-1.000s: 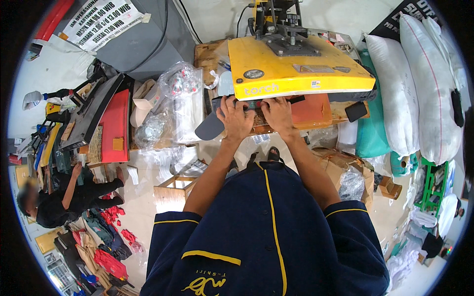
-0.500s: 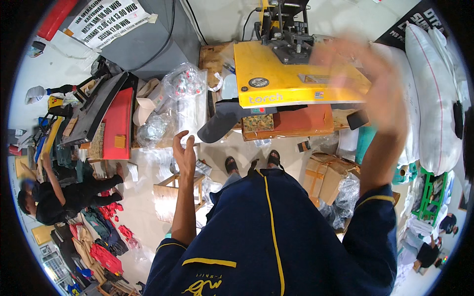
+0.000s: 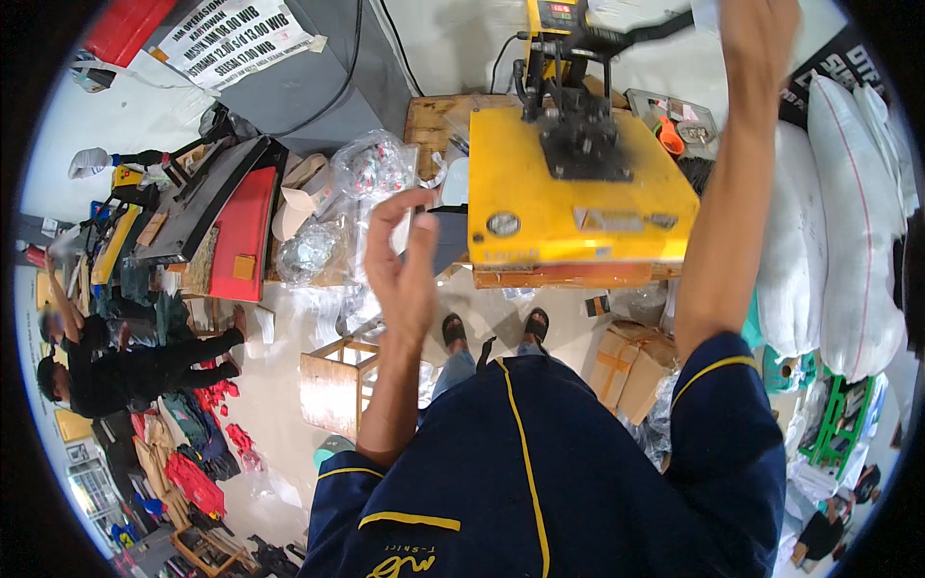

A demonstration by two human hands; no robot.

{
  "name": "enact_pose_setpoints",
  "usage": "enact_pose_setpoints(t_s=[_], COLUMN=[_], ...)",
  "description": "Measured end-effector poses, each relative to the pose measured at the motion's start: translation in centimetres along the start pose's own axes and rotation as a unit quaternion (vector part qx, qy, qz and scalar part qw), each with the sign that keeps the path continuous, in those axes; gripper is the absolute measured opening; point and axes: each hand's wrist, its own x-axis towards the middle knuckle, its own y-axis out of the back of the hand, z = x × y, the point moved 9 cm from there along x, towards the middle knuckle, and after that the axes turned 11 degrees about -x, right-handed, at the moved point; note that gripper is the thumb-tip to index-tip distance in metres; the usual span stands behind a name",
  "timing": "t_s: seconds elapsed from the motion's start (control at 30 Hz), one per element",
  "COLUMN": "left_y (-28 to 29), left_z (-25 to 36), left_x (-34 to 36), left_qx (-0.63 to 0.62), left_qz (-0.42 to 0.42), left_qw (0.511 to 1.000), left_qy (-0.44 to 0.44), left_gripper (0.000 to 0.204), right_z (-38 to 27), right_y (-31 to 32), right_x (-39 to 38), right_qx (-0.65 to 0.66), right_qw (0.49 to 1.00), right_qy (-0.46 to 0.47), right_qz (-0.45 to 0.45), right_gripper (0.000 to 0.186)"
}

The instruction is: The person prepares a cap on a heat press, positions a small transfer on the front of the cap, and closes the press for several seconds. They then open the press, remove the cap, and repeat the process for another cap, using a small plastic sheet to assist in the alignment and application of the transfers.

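Note:
A yellow heat press stands on the wooden table ahead of me, its upper plate slightly blurred. Below the plate shows the edge of an orange-brown slab. A dark grey piece of a cap sticks out at the press's left side. My right hand is raised at the top edge, at the end of the black press handle; it appears closed round it, though the frame cuts off the fingers. My left hand hovers left of the press, holding nothing, thumb and index finger apart.
Plastic-wrapped bundles and a beige cap lie left of the press. A tray with an orange cup is behind it on the right. White sacks and a cardboard box flank my right side. Co-workers are at left.
My right hand has moved from in front of the press up to its handle. The yellow plate has come down nearer the slab. My left hand has risen slightly and moved right.

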Motion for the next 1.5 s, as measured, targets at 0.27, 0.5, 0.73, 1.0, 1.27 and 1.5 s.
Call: enact_pose_setpoints(t_s=[0.27,0.5,0.73,1.0,1.27,1.5], left_y=[-17.1,-16.2,-16.3,0.1,24.9,28.0], left_z=[-0.5,-10.9,-12.8,-17.0,-42.1,-50.0], left_x=[-4.7,-10.1,-10.8,4.5,11.5,14.5], left_qx=[0.081,0.150,0.233,0.337,-0.047,-0.123], left_qz=[-0.301,-0.323,-0.412,-0.026,0.305,0.236], left_qw=[0.936,0.910,0.872,0.940,0.810,0.807], left_qy=[-0.165,-0.213,-0.124,-0.040,0.498,0.527], left_gripper=[0.040,0.017,0.024,0.045,0.074,0.026], right_z=[-2.1,-2.9,-3.0,-3.0,-3.4,-4.0], right_y=[11.9,11.9,10.7,12.1,10.1,11.5], right_x=[-21.9,-34.0,-37.1,-39.9,-38.0,-37.0], right_qx=[0.124,0.082,0.105,0.048,-0.077,-0.125], right_qw=[0.953,0.929,0.936,0.939,0.936,0.939], right_qy=[-0.084,-0.079,-0.025,-0.048,-0.108,-0.174], right_qz=[-0.262,-0.352,-0.334,-0.336,-0.327,-0.271], right_gripper=[0.028,0.012,0.012,0.013,0.017,0.016])
